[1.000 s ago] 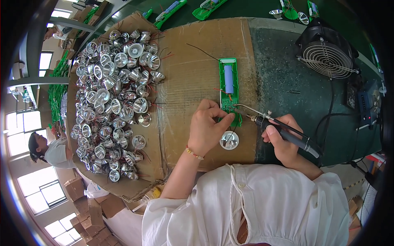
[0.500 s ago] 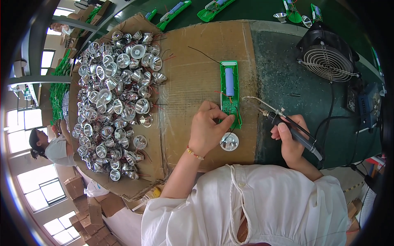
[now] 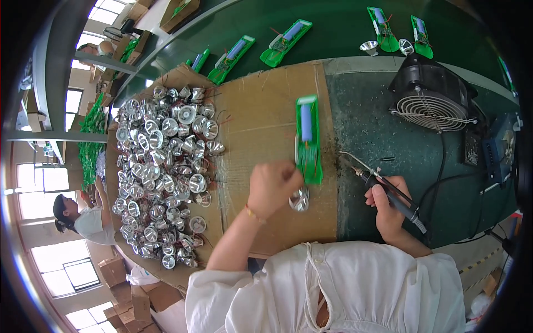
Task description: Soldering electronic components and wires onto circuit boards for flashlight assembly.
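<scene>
My left hand, blurred by motion, is curled with its fingertips at the upper edge of a silvery reflector cup. The cup looks tilted, and its upper part is hidden by the fingers. Just above lies an open green flashlight housing with a blue cylindrical battery and a green circuit board, flat on the cardboard. In my right hand is a soldering iron with a thin curved metal tube along it. Its tip points up-left, apart from the housing.
Many reflector cups with thin wires are heaped on cardboard at the left. A black fan and a blue box stand at the right. Several green housings lie along the far side. Another person works at far left.
My left hand has moved from the circuit board down to the reflector cup, which now looks tilted. My right hand still holds the iron. The whole view has shifted a little.
</scene>
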{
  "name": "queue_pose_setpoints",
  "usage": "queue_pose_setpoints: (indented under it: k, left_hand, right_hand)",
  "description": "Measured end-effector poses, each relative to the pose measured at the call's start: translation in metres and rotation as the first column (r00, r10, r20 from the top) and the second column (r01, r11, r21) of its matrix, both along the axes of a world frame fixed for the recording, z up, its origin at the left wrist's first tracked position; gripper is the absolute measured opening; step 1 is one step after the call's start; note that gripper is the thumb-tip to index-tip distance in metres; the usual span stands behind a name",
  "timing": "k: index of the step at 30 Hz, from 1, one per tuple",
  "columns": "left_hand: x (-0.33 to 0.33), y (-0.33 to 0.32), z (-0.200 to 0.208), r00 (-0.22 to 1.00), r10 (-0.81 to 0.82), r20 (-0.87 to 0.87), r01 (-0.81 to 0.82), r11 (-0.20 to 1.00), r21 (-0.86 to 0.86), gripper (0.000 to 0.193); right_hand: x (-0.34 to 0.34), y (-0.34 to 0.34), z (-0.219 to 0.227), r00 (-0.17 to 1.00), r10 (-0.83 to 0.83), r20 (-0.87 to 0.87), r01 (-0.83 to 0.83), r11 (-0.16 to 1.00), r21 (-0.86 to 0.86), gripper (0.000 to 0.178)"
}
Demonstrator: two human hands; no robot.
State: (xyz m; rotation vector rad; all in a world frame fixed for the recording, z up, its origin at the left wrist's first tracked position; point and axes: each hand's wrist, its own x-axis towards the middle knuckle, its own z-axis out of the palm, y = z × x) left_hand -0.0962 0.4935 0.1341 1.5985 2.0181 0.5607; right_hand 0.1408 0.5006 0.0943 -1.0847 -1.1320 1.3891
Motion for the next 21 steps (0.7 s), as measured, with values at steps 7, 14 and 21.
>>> queue_pose_setpoints:
  k: [7, 14, 21]
  left_hand:
    - [-0.024, 0.199, 0.001, 0.892, 0.339, -0.298, -0.106, 0.798, 0.593, 0.042]
    - [-0.069, 0.193, -0.013, 0.926, 0.121, -0.359, -0.019, 0.961, 0.275, 0.03]
    - [-0.005, 0.011, 0.02, 0.93, 0.022, -0.368, 0.093, 0.951, 0.295, 0.045]
  right_hand:
    - [-0.002, -0.002, 0.0, 1.0, -0.012, -0.017, 0.011, 0.998, -0.066, 0.016]
    - [-0.004, -0.001, 0.002, 0.999, 0.047, -0.001, -0.047, 0.996, -0.081, 0.017]
    - [-0.002, 0.004, 0.004, 1.0, -0.011, 0.022, 0.013, 0.998, -0.062, 0.018]
